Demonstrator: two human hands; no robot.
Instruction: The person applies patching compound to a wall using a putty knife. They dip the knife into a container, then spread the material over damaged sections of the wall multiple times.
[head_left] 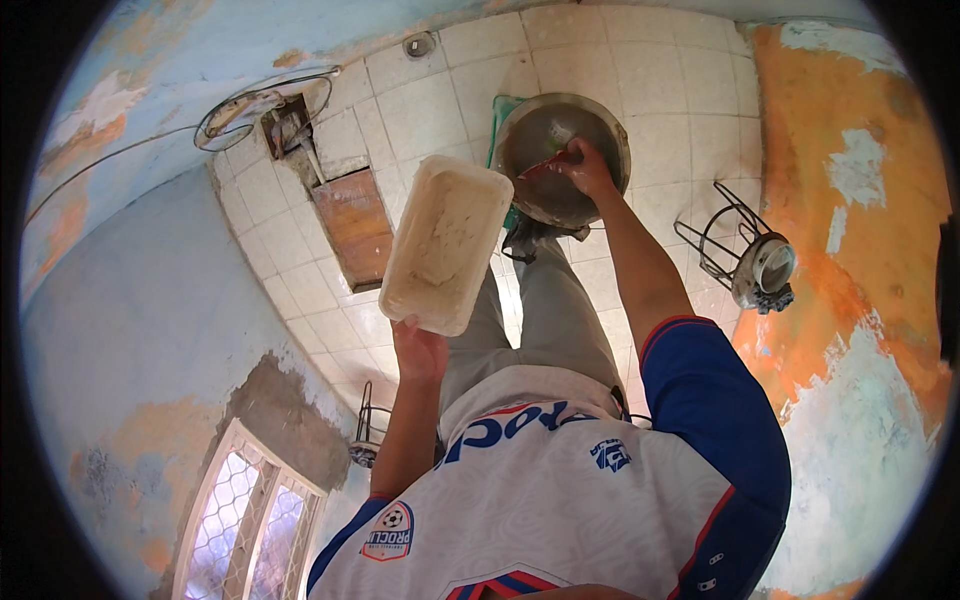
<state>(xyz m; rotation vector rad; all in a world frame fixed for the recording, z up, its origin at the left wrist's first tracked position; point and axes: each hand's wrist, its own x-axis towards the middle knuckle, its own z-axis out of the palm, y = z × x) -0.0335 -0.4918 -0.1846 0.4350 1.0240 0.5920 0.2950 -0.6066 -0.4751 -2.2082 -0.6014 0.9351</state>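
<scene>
My left hand [420, 345] grips the near end of a cream rectangular plastic tub [447, 245], which has dried, pale residue over its bottom. My right hand [588, 168] reaches over a large round basin [622, 150] and is closed on a red-handled tool [540, 169]. The tool's working end is hard to make out against the murky grey-brown contents. A small green and white patch shows inside the basin beyond my fingers. Tub and basin are close side by side, with the tub on the left.
A brown wooden panel [355, 225] is at the left, near a loose black cable [225, 115]. On the right stands a metal-framed stool [715, 235] bearing a round container [774, 264] and dark cloth. Green material [501, 112] shows beside the basin. A round drain [419, 44] is set in the tiles.
</scene>
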